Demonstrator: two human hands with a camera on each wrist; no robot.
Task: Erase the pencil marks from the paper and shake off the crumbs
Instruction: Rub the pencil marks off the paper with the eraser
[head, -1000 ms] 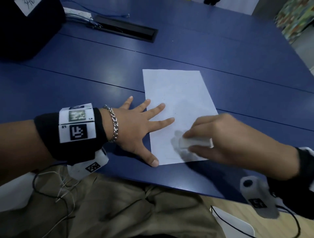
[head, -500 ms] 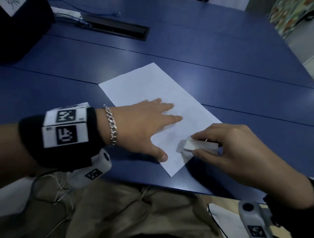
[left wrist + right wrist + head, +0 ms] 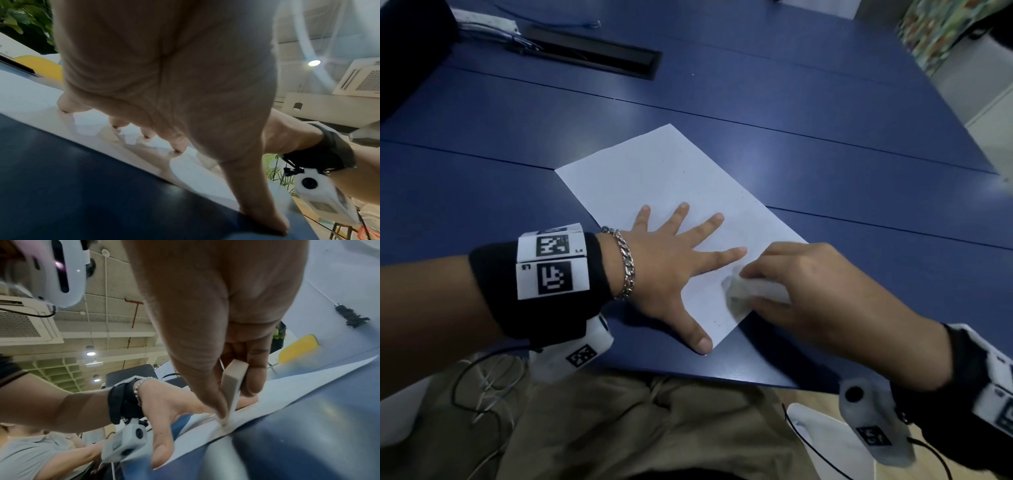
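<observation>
We see a white sheet of paper (image 3: 671,192) lying flat and askew on the blue table (image 3: 825,137), one corner reaching close to the table's near edge. The left hand (image 3: 671,270) lies palm down on the sheet's near half, fingers straight and spread apart, pressing the paper to the table; its thumb reaches off the sheet's edge onto the bare table. In the left wrist view the fingertips (image 3: 176,146) touch the paper (image 3: 30,97) while the palm arches above it.

The right hand (image 3: 801,291) pinches a white eraser (image 3: 753,291) between the thumb on the near side and the fingers on the far side. The eraser's end meets the paper close to its near corner, just beside the tip of the left index finger, and it looks smeared with motion blur in the head view. The right wrist view shows the eraser (image 3: 232,386) as a flat block held on edge and tilted, its lower end down on the paper (image 3: 287,391).

We can make out a few faint specks on the sheet; we cannot tell whether any pencil marks are left.

A black recessed slot (image 3: 592,51) sits in the far part of the table, with a white strip (image 3: 486,24) and cables beside it
</observation>
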